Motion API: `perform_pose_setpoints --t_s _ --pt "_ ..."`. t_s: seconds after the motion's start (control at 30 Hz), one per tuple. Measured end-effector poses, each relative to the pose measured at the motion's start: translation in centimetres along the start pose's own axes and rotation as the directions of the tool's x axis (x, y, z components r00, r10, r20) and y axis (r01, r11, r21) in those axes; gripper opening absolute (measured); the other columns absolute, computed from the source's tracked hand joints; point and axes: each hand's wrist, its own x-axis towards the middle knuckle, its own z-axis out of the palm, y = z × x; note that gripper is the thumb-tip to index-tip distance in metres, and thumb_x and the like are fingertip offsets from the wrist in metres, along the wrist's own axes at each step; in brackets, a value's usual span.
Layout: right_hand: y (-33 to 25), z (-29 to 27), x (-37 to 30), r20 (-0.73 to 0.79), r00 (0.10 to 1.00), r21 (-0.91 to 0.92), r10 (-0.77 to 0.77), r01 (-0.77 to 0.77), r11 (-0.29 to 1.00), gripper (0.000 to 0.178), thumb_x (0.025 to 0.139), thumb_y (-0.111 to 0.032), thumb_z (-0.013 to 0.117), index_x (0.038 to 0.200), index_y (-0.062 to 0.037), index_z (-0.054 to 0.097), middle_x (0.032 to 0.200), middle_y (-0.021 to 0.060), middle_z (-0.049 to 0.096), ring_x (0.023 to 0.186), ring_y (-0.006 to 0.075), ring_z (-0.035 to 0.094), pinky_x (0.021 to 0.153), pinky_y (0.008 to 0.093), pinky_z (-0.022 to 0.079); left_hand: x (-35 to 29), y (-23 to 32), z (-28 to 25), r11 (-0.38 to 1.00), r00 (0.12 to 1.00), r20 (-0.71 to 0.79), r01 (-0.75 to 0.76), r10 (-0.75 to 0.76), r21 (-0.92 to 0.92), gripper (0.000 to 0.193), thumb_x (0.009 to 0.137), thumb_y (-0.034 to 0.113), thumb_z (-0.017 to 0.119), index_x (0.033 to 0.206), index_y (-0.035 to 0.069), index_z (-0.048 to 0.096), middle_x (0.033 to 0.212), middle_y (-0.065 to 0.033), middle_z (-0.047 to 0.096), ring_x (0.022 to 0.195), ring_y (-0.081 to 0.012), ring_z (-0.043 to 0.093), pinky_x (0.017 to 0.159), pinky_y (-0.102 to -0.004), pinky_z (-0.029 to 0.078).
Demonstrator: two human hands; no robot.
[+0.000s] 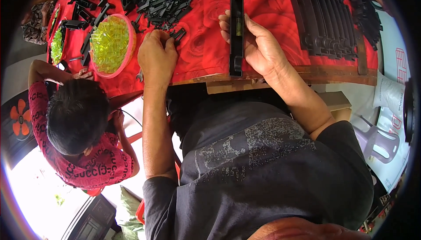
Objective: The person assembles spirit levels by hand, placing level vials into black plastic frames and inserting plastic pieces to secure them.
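Note:
My right hand (265,52) grips a long black plastic spirit level body (236,56), held upright in the picture over the table's near edge. A yellow-green vial (239,26) sits in the slot at its middle. Fingers wrap behind the body, the thumb along its right side. My left hand (157,60) is closed at the near edge of a heap of small black plastic pieces (163,3), fingers curled downward. Whatever lies between those fingertips is hidden. Right beside them is a small black piece (179,35).
A pink-rimmed basin (131,42) of yellow-green vials (108,42) stands left of my left hand. More long black bodies (322,18) lie in a row at right on the red tablecloth (197,56). A co-worker (79,121) sits close on my left.

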Motion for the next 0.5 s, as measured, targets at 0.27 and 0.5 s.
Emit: perform_pose_setpoints --t_s 0.27,0.5 --pt "0.2 -0.1 0.1 -0.019 1.000 -0.017 -0.022 0.022 1.000 0.037 0.106 -0.023 0.049 0.130 0.0049 0.056 0.128 0.0158 0.062 0.118 0.0234 0.062 0.105 0.0367 0.052 -1.2 3.1 0.3 0.973 0.960 -0.164 -0.233 0.228 -0.007 0.006 0.084 0.005 0.067 0.088 0.004 0.062 0.086 -0.0153 0.062 0.080 -0.0385 0.062 0.069 -0.0465 0.049" --pt "0.0 0.1 0.1 -0.022 0.999 -0.012 -0.030 0.030 0.999 0.040 0.107 -0.024 0.047 0.131 0.0062 0.054 0.130 0.0179 0.060 0.120 0.0256 0.061 0.105 0.0382 0.052 -4.6 3.7 2.3 0.959 0.961 -0.067 -0.273 0.268 -0.078 0.008 0.084 0.004 0.066 0.086 0.003 0.059 0.085 -0.0135 0.057 0.078 -0.0363 0.061 0.064 -0.0460 0.048"
